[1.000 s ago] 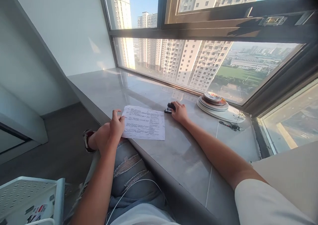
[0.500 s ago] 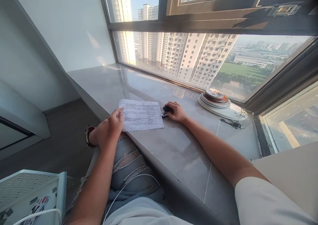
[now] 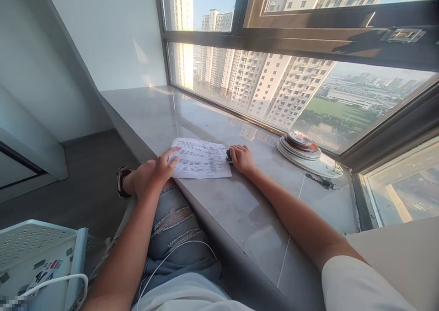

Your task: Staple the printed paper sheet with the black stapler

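Printed paper sheets (image 3: 202, 159) lie on the grey stone sill, their near left corner reaching its front edge. My left hand (image 3: 165, 165) grips them at the left edge, with the index finger and thumb on top and the other fingers hidden. At the right edge, my right hand (image 3: 242, 158) is closed round a small black stapler (image 3: 228, 156). Only the stapler's front end shows, right against the paper's edge; my fingers cover the rest.
A stack of round plates or lids (image 3: 299, 147) stands by the window, with keys (image 3: 322, 181) beside it. A white perforated cart (image 3: 44, 256) is at lower left. A white cable (image 3: 178, 244) crosses my lap.
My right hand has closed down over the stapler, which now shows less. My left fingers have spread farther onto the sheets. The whole view has shifted slightly.
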`<state>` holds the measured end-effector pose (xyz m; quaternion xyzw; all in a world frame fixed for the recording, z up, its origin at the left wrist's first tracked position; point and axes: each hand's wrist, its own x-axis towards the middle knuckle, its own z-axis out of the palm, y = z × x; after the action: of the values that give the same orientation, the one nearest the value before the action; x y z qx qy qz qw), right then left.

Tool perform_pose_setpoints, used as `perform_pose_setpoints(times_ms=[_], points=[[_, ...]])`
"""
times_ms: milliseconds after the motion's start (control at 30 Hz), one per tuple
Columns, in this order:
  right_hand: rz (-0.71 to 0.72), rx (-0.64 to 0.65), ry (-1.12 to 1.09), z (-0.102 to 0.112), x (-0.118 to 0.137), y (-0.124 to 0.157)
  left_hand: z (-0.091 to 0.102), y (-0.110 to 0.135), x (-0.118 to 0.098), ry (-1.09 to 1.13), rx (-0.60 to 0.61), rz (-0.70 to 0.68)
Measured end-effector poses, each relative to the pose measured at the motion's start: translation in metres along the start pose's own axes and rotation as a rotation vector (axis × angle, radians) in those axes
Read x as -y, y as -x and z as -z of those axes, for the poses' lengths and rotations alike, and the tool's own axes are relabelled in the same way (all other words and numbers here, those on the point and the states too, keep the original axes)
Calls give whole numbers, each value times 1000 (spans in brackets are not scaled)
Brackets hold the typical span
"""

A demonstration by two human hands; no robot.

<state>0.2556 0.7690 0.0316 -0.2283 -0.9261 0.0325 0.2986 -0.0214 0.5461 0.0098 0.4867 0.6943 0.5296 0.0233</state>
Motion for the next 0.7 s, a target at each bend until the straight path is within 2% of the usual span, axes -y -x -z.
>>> perform_pose_setpoints(times_ms=[100,267,500,700], points=[[-8,12,39,0,5,-1,1,-1,5,-3,14,-12],[40,65,118,-3,12,-4,-2,-4,20,-41,-28,19],[-9,141,187,-9,28,-12,-5,-3,12,14,-22,-3],[63,137,295,-18,39,-12,-4,1,15,18,-50,5]])
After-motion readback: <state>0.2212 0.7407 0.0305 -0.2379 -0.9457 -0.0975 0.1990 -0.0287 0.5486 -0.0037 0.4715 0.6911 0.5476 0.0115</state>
